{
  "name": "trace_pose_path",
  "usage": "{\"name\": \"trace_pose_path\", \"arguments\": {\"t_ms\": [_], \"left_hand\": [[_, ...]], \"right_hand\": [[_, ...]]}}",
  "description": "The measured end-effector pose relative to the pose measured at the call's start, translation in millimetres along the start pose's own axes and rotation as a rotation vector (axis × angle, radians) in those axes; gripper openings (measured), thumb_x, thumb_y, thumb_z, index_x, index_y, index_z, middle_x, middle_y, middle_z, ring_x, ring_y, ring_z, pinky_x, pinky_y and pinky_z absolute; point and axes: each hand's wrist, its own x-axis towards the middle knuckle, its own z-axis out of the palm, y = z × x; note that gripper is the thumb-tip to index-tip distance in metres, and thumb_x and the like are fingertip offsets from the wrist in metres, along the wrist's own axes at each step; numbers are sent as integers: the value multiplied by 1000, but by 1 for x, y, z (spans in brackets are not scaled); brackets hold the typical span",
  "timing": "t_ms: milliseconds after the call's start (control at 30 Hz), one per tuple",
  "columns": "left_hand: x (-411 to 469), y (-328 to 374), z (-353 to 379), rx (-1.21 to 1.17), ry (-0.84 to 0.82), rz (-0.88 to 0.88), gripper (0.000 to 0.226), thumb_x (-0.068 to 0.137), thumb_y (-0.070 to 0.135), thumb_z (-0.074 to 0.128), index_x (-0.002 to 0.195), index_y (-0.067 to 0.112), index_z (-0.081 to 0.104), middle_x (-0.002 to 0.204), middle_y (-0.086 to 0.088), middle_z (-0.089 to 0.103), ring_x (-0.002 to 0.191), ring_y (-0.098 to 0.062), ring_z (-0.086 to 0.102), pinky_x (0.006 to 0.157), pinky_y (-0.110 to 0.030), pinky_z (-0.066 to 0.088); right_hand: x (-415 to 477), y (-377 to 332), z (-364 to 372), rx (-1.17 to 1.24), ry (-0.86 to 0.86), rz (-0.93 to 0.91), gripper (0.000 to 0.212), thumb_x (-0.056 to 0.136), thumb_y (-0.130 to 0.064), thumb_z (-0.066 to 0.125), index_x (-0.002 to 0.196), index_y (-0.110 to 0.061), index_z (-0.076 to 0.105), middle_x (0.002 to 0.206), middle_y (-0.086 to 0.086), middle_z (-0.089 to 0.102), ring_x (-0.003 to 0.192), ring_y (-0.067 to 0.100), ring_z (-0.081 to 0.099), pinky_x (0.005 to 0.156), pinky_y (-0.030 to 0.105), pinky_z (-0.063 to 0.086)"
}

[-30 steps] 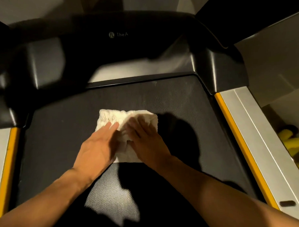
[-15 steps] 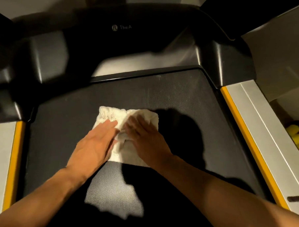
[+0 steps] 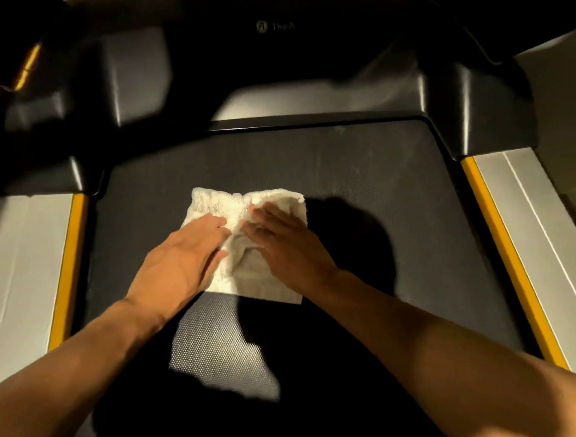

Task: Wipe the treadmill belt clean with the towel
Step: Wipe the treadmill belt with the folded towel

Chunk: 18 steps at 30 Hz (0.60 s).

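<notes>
Two hands press flat on the white towel [image 3: 248, 243], which lies on the treadmill belt [image 3: 361, 188] about midway between the side rails and nearer the black motor hood [image 3: 273, 70] than to us. Our left hand [image 3: 183, 259] covers the towel's left half, our right hand [image 3: 288, 248] its right half; the fingers of both lie extended and close together, palms down, pinning the cloth rather than gripping it.

The towel is bunched into a ridge between our hands, so we judge a hard push could fold it under and leave part of the belt unwiped. The belt itself might also slip under pressure.

Beyond the towel, bare belt runs up to the hood's lip. On either side of the towel, open belt reaches the yellow strips [image 3: 499, 242] edging the silver side rails [image 3: 544, 227].
</notes>
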Motion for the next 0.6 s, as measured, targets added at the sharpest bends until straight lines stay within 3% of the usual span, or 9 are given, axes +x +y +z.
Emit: {"name": "trace_pose_path", "arguments": {"t_ms": [133,267,333,400,467,600], "left_hand": [[20,-13,-6,-115,-31,-123,16,97,44,37,101,31,46,95,12,46,78,-14,51,61,-28,38],[29,-18,-12,-88,12,-191,11,98,34,42,90,26,42,86,9,46,72,-16,49,60,-28,33],[15,-17,-13,-44,-14,-147,5,96,30,49,93,29,45,92,11,44,77,-12,48,60,-27,34],[-5,-17,-9,4,-51,-93,13,93,26,55,102,31,47,100,15,41,81,-6,43,58,-22,32],[-20,-18,-8,-19,-70,-71,15,95,29,51,109,33,47,106,17,40,84,-2,41,57,-20,33],[-9,-28,-16,-63,-63,-98,10,96,28,48,104,32,45,104,14,43,85,-9,50,62,-32,47]], "right_hand": [[37,0,-12,25,-102,48,38,93,-8,54,131,-14,55,141,8,49,135,27,39,107,43,36],[64,-5,-10,23,-165,55,48,98,-8,46,143,-21,38,156,-1,21,145,20,15,114,41,23],[51,-9,-2,26,-140,12,47,94,-6,51,139,-16,45,152,5,33,143,24,24,112,44,30],[27,-17,8,28,-78,-46,44,85,-3,63,127,-10,57,139,13,50,133,33,41,106,49,37],[12,-22,13,7,-49,-61,43,79,-3,68,120,-9,62,132,14,57,126,35,49,103,51,38],[43,-29,0,-28,-133,-11,37,93,-9,52,130,-12,53,138,11,51,134,29,40,107,43,35]]}}
